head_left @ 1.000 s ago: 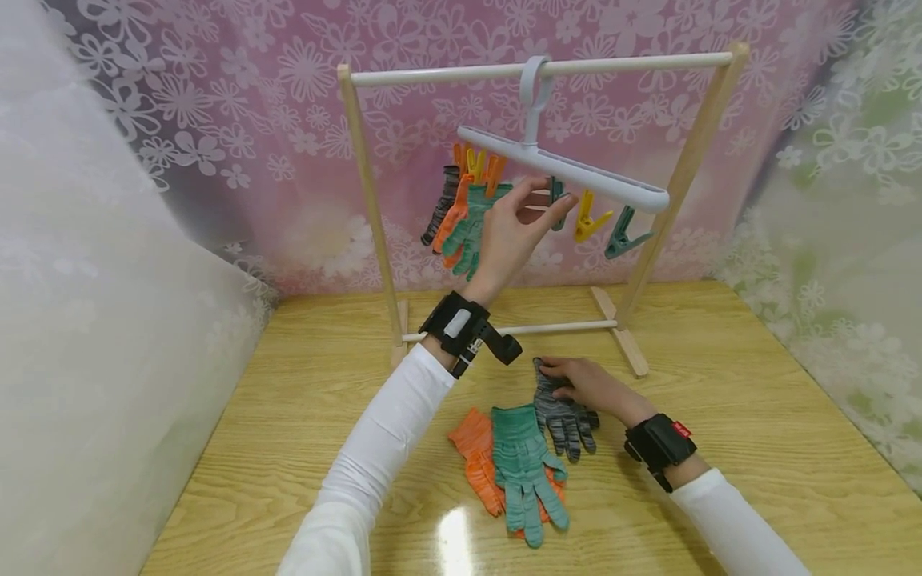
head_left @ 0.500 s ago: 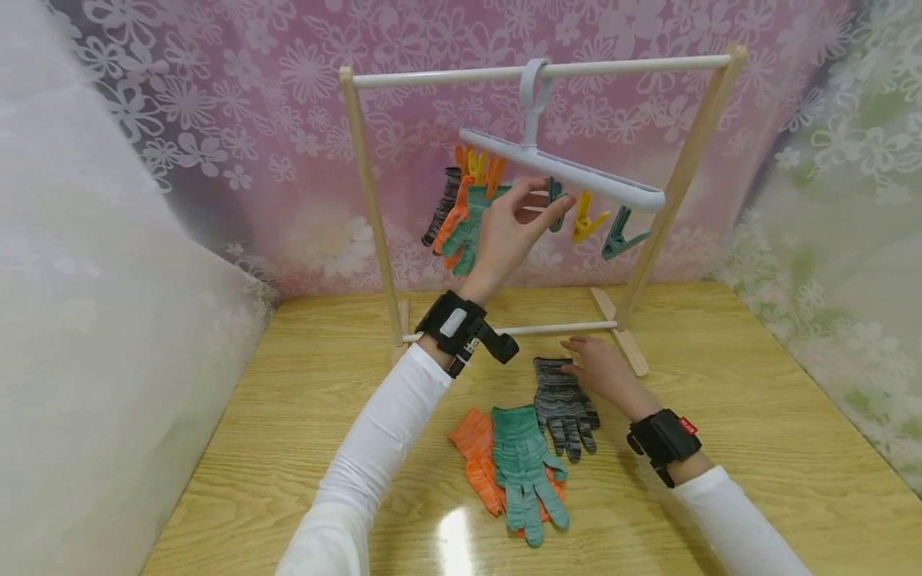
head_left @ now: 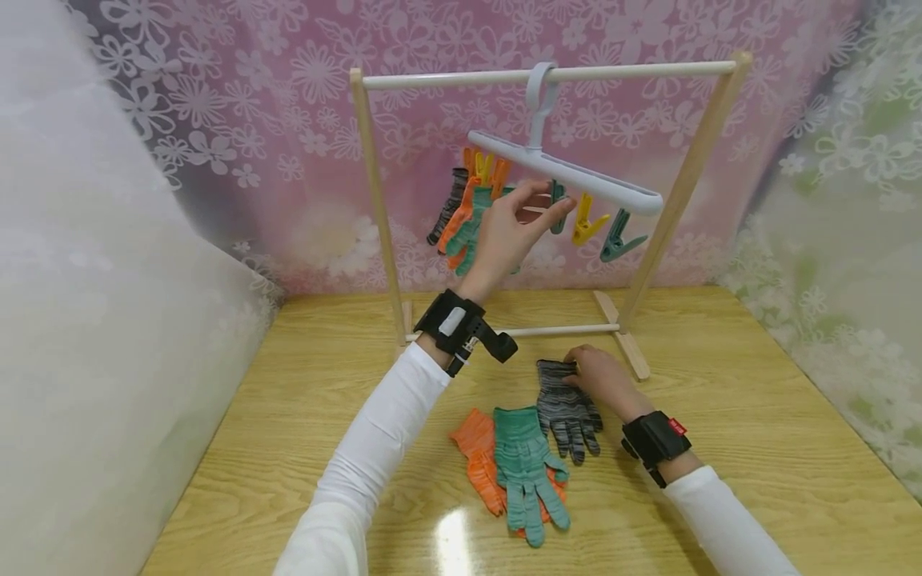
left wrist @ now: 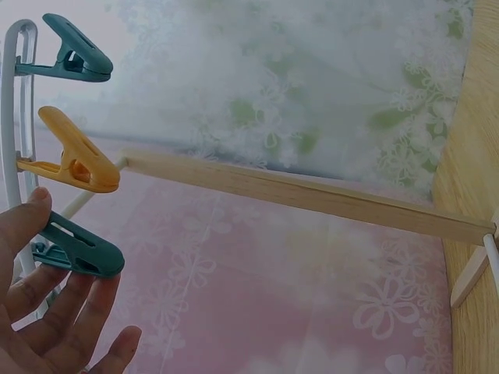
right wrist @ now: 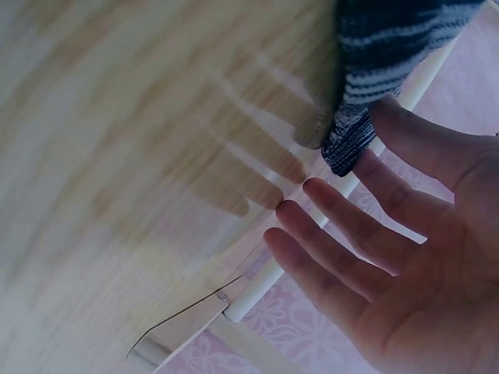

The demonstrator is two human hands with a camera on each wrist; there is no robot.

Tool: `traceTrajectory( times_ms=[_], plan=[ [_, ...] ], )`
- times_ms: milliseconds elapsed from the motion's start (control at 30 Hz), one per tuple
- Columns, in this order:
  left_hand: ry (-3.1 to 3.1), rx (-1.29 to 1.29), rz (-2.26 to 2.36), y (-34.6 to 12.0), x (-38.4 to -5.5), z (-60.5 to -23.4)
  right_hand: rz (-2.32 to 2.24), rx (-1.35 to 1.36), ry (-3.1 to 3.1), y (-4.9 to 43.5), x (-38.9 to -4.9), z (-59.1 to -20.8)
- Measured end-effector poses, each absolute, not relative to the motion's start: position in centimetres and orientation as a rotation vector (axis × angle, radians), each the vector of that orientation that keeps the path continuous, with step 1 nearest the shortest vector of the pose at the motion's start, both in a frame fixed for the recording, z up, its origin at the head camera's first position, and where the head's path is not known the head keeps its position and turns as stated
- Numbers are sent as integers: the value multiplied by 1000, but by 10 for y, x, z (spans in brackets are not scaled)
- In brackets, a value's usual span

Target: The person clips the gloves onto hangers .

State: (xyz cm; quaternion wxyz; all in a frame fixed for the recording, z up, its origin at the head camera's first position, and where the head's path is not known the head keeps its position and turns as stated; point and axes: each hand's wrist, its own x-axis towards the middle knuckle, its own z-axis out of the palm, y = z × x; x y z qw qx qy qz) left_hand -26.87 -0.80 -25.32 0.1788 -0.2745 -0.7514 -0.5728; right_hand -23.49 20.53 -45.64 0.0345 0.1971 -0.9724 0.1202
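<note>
My left hand (head_left: 504, 234) is raised to the white hanger (head_left: 583, 178) and pinches a dark green clothespin (left wrist: 87, 253) between thumb and fingers. In the left wrist view, a yellow clothespin (left wrist: 78, 160) and another green clothespin (left wrist: 82, 54) hang beside it. Down at the table, my right hand (head_left: 603, 379) is at the cuff of a grey striped knit glove (head_left: 567, 408) that lies flat. The right wrist view has the cuff edge (right wrist: 351, 144) between thumb and index finger, the other fingers extended. A green glove (head_left: 520, 448) lies over an orange glove (head_left: 477, 450) nearby.
The hanger hooks over the top bar (head_left: 648, 70) of a wooden rack. At its far left end, grey (head_left: 450, 206), orange (head_left: 454, 232) and green gloves (head_left: 471, 232) hang from orange and yellow clothespins. The rack's right foot (head_left: 630, 352) stands behind my right hand.
My right hand lifted a little off the grey striped glove, moved right, then came back to the right side of its cuff. The left hand stays on the green clothespin.
</note>
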Motion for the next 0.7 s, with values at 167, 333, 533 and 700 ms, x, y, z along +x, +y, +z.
traceTrajectory(
  times_ms=[167, 333, 533, 700],
  plan=[
    [-2111, -787, -1640, -7, -269, -254, 436, 615, -2972, 207, -236, -455],
    [-2107, -764, -1648, -8, -268, -253, 499, 641, -2961, 206, -235, -453],
    [-2104, -761, -1627, -7, -267, -253, 625, 659, -2986, 206, -236, -446],
    [-2116, -748, -1623, -8, -267, -254, 782, 638, -3001, 210, -240, -446]
  ],
)
